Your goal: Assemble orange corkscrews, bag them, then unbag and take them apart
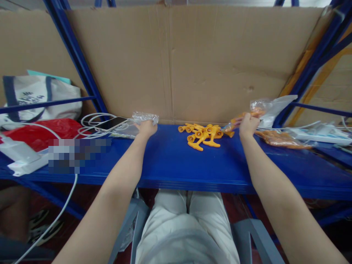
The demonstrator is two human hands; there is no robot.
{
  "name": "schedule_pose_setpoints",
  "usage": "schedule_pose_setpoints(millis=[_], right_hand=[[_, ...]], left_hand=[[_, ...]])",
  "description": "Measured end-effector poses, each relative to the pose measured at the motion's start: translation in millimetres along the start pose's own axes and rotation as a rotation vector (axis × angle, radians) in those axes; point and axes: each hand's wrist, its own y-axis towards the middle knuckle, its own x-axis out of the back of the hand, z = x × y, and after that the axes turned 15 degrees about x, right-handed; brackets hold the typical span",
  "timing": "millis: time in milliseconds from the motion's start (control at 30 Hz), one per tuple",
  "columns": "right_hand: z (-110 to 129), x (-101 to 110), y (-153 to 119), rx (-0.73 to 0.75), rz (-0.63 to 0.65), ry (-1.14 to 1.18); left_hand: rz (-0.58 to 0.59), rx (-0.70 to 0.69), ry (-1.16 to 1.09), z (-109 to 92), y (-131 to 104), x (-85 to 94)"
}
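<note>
My left hand (pixel 147 129) is closed at the edge of a crinkled clear plastic bag (pixel 145 117) at the back of the blue shelf; its fingertips are partly hidden. To the right, my right hand (pixel 248 125) grips a clear bag with orange pieces in it (pixel 257 111), held a little above the shelf. Between the two hands lies a loose pile of yellow-orange plastic T-shaped handles (pixel 203 136) with round, cup-like ends. A flat clear bag of orange pieces (pixel 284 139) rests just right of my right hand.
A phone (pixel 114 123) with coiled white cables, a red bag (pixel 55 132) and a white power strip (pixel 30 161) sit at left. Another power strip (pixel 321 135) lies at right. Cardboard (pixel 206 66) backs the blue metal shelf (pixel 181 168). Another person's leg (pixel 15 209) shows lower left.
</note>
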Motion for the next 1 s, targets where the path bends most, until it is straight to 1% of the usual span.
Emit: schedule_pose_setpoints(millis=[67, 133, 200, 233, 267, 300, 333, 400, 467, 500, 533, 567, 633, 767, 900, 1000], right_hand=[[11, -9, -5, 0.034, -0.010, 0.094], [21, -18, -11, 0.029, -0.013, 0.220], [31, -25, -17, 0.003, -0.007, 0.356], [35, -28, -21, -0.022, 0.011, 0.421], [39, -30, -24, -0.052, 0.033, 0.478], [42, -31, -28, -0.085, 0.062, 0.532], [44, -32, -31, -0.116, 0.097, 0.580], [47, -34, -39, -0.159, 0.180, 0.651], [48, -37, -46, -0.179, 0.266, 0.688], [48, -38, -49, -0.187, 0.308, 0.698], [48, -40, -52, -0.196, 0.348, 0.706], [48, -41, -55, -0.207, 0.387, 0.715], [49, -41, -59, -0.227, 0.461, 0.729], [52, -38, -62, -0.267, 0.596, 0.691], [52, -35, -68, -0.355, 0.777, 0.619], [50, -36, -76, -0.421, 0.955, 0.575]], left_hand=[[0.002, -0.046, -0.064, -7, -3, -1.3], [0.027, -0.095, -0.147, -15, -7, -3.4], [0.096, -0.158, -0.266, -25, -12, -6.4], [0.157, -0.208, -0.348, -30, -15, -8.0], [0.240, -0.248, -0.434, -35, -18, -9.7], [0.343, -0.258, -0.515, -40, -21, -11.2], [0.468, -0.233, -0.592, -44, -25, -12.6], [0.765, -0.180, -0.751, -50, -33, -14.6], [1.024, -0.141, -0.844, -52, -40, -15.3], [1.121, -0.130, -0.864, -52, -43, -15.3], [1.189, -0.124, -0.871, -52, -45, -15.1], [1.227, -0.122, -0.875, -52, -47, -14.9], [1.224, -0.121, -0.894, -50, -47, -14.2], [1.135, -0.085, -0.992, -50, -44, -12.2], [1.135, 0.035, -0.977, -50, -41, -11.6], [1.074, 0.142, -0.919, -50, -39, -13.8]])
